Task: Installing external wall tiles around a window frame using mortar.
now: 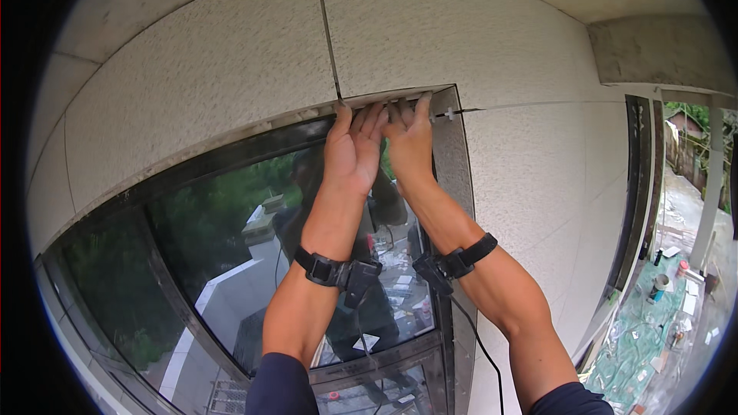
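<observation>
A pale strip [384, 95] lies just above the fingers [372, 118]; left hand [354, 150] stretches open, palm bare; right hand [411, 138] half-curls, its hold I cannot tell.

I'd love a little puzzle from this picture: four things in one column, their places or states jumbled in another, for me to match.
Things:
1. Green sheeting
2. Black straps
3. Small white piece
4. Left hand

Places or states:
A. Just right of the right hand
B. Raised, palm showing
C. Around the forearms
D. Low at the far right of the picture

Pairs: 1-D, 2-C, 3-A, 4-B
</observation>
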The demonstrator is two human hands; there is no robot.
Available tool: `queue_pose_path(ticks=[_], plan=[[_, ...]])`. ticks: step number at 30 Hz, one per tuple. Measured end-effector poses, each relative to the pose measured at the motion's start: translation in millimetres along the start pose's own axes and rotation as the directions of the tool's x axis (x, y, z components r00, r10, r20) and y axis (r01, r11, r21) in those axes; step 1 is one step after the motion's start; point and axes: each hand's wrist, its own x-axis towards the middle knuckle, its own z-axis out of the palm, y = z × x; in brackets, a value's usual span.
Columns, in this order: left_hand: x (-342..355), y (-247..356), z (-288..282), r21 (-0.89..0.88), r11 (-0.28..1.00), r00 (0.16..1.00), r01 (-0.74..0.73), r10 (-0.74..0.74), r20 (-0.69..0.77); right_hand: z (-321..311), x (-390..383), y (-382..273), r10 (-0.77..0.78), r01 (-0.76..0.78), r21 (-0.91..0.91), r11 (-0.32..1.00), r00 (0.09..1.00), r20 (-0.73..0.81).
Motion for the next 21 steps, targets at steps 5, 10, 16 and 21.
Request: queue_pose_path(ticks=[5,10,16,21], plan=[[-0.6,0.4,-0.4,0.009,1.0,1.0,-0.011,0.01,0.008,-0.8,-0.7,-1.6,-0.005,0.004,0.009,1.0,1.0,0.016],[-1.5,4.3,-1.6,-0.012,1.0,1.0,0.016,-0.016,0.017,-1.6,-1.9,-2.1,0.013,-0.012,-0.023,1.0,0.999,0.042],[-1.7,7.4,-0.9,0.026,1.0,1.0,-0.001,0.0,0.016,-1.0,-3.4,-3.9,-0.003,0.0,0.035,0.999,0.996,0.087],[-1.0,7.0,-1.4,0.059,0.998,1.0,0.008,-0.009,0.019,-4.3,-1.8,1.4,-0.015,0.009,0.069,0.998,0.996,0.093]])
